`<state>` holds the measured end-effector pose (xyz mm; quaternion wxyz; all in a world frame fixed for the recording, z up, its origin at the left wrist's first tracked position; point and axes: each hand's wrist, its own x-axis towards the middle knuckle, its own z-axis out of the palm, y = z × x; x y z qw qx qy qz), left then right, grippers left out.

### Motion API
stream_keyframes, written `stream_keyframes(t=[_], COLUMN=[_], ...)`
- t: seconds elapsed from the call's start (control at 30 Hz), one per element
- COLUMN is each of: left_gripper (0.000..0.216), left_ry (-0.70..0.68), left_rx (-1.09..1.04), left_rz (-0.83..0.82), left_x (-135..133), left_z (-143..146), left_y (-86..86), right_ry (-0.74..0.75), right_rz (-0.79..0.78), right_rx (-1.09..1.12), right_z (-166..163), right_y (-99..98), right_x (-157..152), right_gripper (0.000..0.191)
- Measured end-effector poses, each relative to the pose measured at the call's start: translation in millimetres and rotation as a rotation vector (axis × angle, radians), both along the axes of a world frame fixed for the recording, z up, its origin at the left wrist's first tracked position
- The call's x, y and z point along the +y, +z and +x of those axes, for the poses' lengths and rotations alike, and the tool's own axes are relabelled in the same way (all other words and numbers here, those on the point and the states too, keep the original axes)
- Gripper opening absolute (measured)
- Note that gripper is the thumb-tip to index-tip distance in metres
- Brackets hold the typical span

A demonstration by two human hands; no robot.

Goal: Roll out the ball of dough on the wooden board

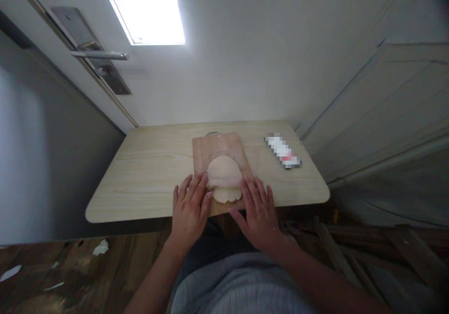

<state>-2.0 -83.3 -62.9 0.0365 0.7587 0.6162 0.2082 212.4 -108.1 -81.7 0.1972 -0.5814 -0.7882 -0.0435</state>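
The person wears a light grey top [242, 286] with fine lengthwise ribs, seen at the bottom edge of the view. Just above it shows a darker, blue-grey garment [210, 244]; its kind is unclear. The left forearm [157, 276] and right forearm [315, 276] are unsleeved. The left hand [190, 206] and right hand [257, 213] are ungloved, and a small pale speck sits near the right wrist.

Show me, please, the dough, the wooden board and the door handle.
dough [224, 174], head view, middle of its top
wooden board [218, 146], head view, bare far end
door handle [101, 55], head view, lever middle
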Motion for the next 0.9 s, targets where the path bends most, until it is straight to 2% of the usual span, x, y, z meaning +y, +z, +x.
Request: stream_keyframes(t=[0.27, 0.5, 0.73, 0.9], left_gripper=[0.048, 0.047, 0.047, 0.048], left_ry=[0.03, 0.044, 0.064, 0.076], left_rx=[-0.02, -0.037, -0.005, 0.028], left_rz=[0.081, 0.119, 0.066, 0.014], left_x=[-16, -7, 14, 32], left_z=[1, 3, 10, 14], left_y=[-13.6, -15.2, -0.2, 12.2], right_ry=[0.008, 0.012, 0.031, 0.008], right_rz=[0.039, 0.047, -0.021, -0.027], right_rx=[0.016, 0.027, 0.031, 0.061], right_z=[1, 1, 4, 2], right_y=[-8.6, -8.0, 3.2, 3.8], right_x=[-15, -5, 20, 45], right_gripper=[0.081, 0.077, 0.078, 0.08])
